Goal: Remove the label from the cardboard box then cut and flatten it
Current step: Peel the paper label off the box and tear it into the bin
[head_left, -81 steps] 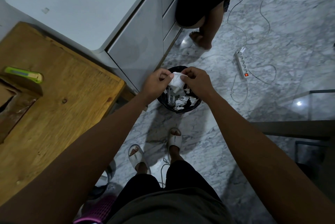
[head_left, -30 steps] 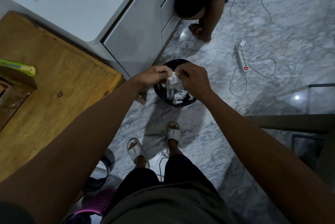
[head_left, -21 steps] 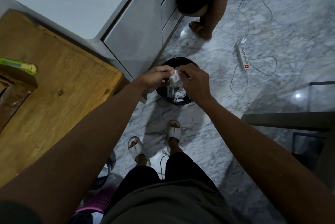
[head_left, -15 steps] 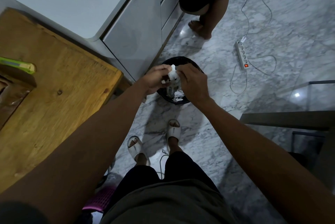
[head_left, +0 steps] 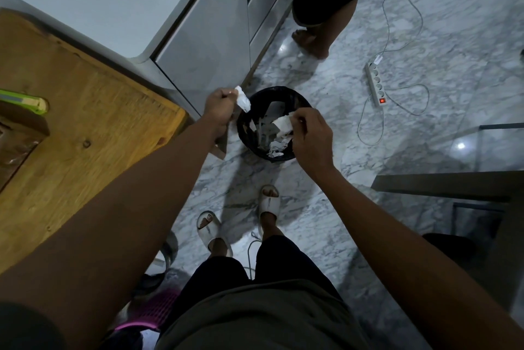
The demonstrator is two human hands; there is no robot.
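And the hands are coming apart over the black bin: the white label, one piece half a second ago, is now hanging in two, the left hand pinching one scrap at the rim, the right hand pinching the other scrap above the opening, so binning is looking imminent, while the cardboard box is waiting uncut at the wooden table's far left edge

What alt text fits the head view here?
Seen from above, the left hand and right hand each pinch a torn white label scrap over a black bin on marble floor, beside a wooden table.
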